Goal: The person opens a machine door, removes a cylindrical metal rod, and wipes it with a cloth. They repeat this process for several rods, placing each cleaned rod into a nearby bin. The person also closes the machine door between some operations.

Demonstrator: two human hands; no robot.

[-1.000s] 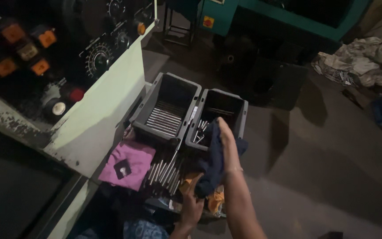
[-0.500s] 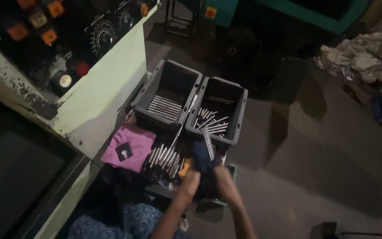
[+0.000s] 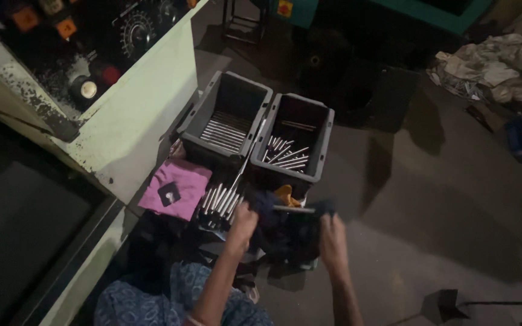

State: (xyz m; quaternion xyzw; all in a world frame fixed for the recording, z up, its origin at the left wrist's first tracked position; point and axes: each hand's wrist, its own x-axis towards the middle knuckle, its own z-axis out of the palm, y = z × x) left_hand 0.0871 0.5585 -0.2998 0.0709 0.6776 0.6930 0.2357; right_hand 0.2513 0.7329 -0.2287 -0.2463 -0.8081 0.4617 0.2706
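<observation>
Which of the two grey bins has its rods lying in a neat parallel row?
The left grey bin, beside the pale green machine. Its rods lie side by side, while those in the right grey bin lie scattered at angles.

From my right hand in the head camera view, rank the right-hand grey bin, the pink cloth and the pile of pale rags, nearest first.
From the right hand:
1. Right-hand grey bin, just ahead of it.
2. Pink cloth, off to the left, beside the machine.
3. Pile of pale rags, far ahead to the right.

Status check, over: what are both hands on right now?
Left hand and right hand each gripping an end of a dark cloth wrapped around a metal rod. Two grey bins of rods just ahead. Nothing blocking.
</observation>
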